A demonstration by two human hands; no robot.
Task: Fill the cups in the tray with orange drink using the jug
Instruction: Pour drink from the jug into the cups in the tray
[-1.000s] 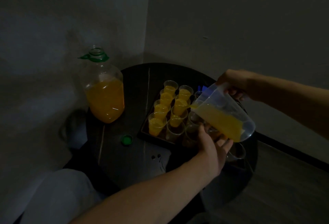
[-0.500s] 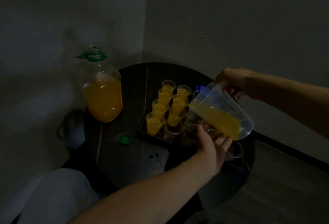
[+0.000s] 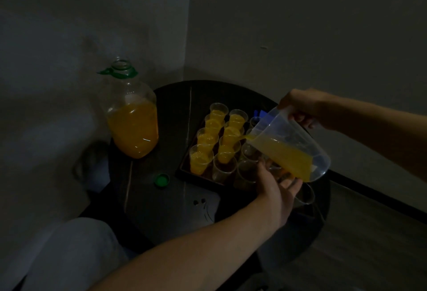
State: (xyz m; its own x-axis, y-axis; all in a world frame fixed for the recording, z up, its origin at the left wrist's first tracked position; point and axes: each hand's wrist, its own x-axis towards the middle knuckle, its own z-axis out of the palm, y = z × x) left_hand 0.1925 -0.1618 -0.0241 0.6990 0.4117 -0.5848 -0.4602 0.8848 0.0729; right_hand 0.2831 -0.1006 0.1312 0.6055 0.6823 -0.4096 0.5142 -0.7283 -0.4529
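Head view: little has moved since the earlier frame; the jug [image 3: 288, 147] keeps its tilt over the tray [image 3: 184, 171] and both hands keep their places. Right hand [image 3: 300, 108]: fingers curled round the handle of the jug, spout lowered toward the cups, orange drink at the lip. Left hand [image 3: 275, 189]: under the jug beside the near cups, fingers extended; whether it holds a cup cannot be told in the dim light. Filled cups [image 3: 201, 159]: left columns of the tray. Clear cups [image 3: 224, 168]: near edge and right side. Large bottle [image 3: 132, 117]: upright on the round dark table [image 3: 161, 210], left of the tray, partly full of orange drink, uncapped. Green cap [image 3: 161, 179]: on the table between bottle and tray.
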